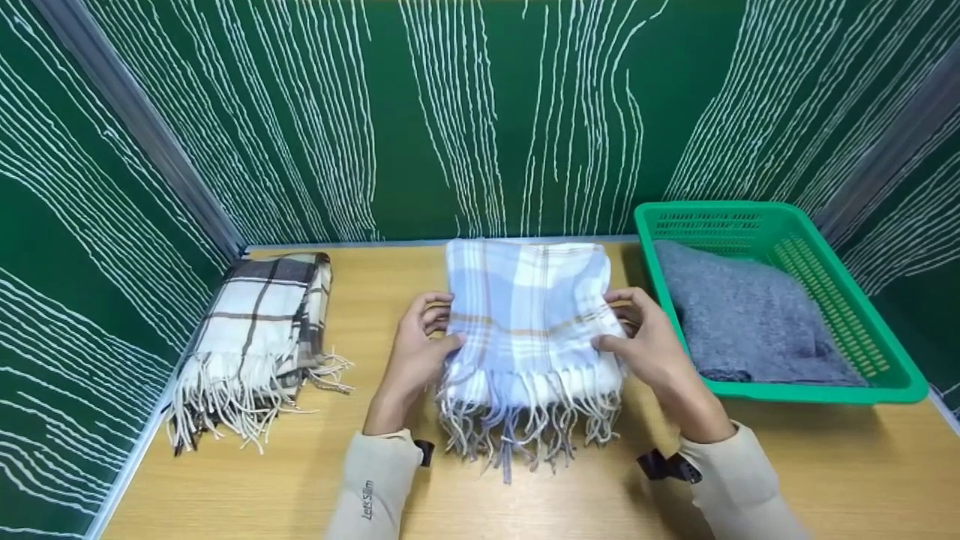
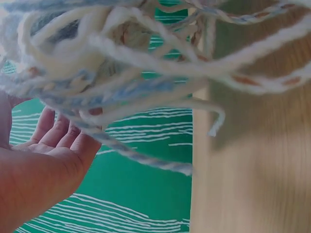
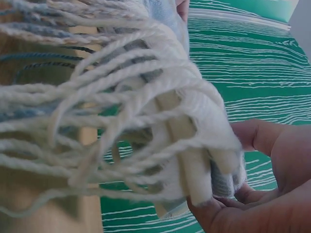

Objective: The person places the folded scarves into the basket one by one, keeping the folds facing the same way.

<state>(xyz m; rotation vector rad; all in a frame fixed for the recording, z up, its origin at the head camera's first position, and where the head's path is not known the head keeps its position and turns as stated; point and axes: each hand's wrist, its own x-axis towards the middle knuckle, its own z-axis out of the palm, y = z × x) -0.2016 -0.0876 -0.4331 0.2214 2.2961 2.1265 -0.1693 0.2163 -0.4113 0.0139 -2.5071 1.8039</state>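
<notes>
Holding a fringed blue-and-white plaid scarf (image 1: 531, 322) by both side edges, over the middle of the worktop (image 1: 510, 521). Bending left hand (image 1: 416, 345) and right hand (image 1: 652, 345) partway round the cloth, laying thumbs on the upper face, tucking fingers beyond the edges; pinching folded layers clearly on the right, apparently more lightly on the left. Trailing twisted fringe (image 1: 525, 390) toward the near side.

Judging by weave: probably weighing little, draping limply, gripping skin well, tolerating firm pinching. Likely sagging mid-span and shifting layer over layer if pinched by the top ply alone. Best taking the full folded stack at both sides, avoiding loose strands, probably tangling easily.

Noting also a brown-and-white plaid scarf (image 1: 259, 315) well off left, and grey folded cloth (image 1: 750, 319) in a green basket (image 1: 810, 393) near the right hand.
</notes>
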